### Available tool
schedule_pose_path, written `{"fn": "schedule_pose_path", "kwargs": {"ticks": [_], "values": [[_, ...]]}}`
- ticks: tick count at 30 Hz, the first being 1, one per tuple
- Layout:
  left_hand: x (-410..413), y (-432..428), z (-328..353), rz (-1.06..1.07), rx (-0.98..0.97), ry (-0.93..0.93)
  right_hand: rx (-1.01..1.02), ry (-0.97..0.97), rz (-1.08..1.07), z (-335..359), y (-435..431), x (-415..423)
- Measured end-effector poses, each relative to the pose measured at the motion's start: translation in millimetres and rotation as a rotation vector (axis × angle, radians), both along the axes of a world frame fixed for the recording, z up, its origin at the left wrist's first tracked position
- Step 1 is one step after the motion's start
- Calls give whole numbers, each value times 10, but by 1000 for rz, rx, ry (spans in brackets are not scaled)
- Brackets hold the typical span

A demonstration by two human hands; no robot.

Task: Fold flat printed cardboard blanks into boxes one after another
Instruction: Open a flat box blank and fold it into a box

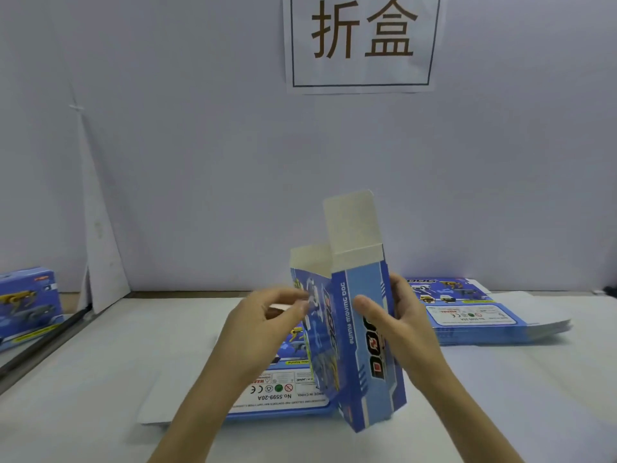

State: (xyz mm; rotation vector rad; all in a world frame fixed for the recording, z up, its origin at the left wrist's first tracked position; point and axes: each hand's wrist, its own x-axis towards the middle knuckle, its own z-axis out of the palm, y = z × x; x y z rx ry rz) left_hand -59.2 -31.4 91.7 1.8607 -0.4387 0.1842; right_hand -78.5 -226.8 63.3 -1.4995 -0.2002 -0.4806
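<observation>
At frame centre we hold the half-opened blue printed cardboard box (pixel 370 379) upright. Our right hand (pixel 407 325) curls its fingers round the narrow side to steady it, and our left hand (pixel 263 315) pinches the left edge, squaring it.

The blue printed half-folded box (pixel 360 345) stands upright, slightly tilted, opened into a sleeve with its white top flaps raised. Under it a flat blank (pixel 277 396) lies print-up. Behind it to the right lies a stack of blanks (pixel 484 322). Far to its left stands a finished box (pixel 26 302).
</observation>
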Motion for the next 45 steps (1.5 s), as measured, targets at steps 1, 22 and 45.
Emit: {"fn": "schedule_pose_path", "kwargs": {"ticks": [1, 22, 45], "values": [[37, 26, -26, 67, 12, -17, 22, 19, 15, -2, -56, 7], [216, 121, -284, -194, -105, -166, 18, 16, 21, 215, -74, -71], [222, 76, -346, -184, -108, -142, 19, -110, -258, -58, 56, 8]]}}
